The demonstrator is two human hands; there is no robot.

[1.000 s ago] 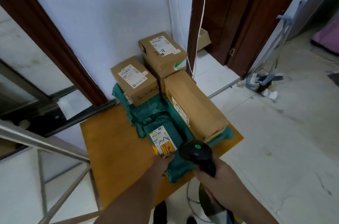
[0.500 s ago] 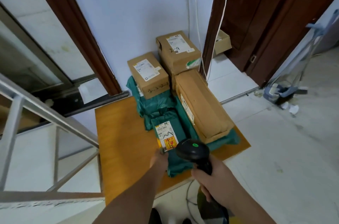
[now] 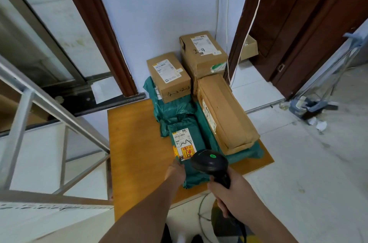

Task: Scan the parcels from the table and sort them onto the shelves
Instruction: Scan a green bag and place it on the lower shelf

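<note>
Bare forearms, no sleeves in sight

Two arms reach in from the bottom edge, both uncovered along their whole visible length: no sleeve, cuff or glove shows on either. The left hand (image 3: 176, 171) is bare, with no ring, and its wrist carries no watch or band. The right hand (image 3: 232, 193) is likewise bare, knuckles and wrist unadorned, nothing strapped or wrapped on it. Low between the arms lie dark shapes that may be clothing or footwear, too shadowed and cropped to tell which. No more of the person appears within the view
</note>
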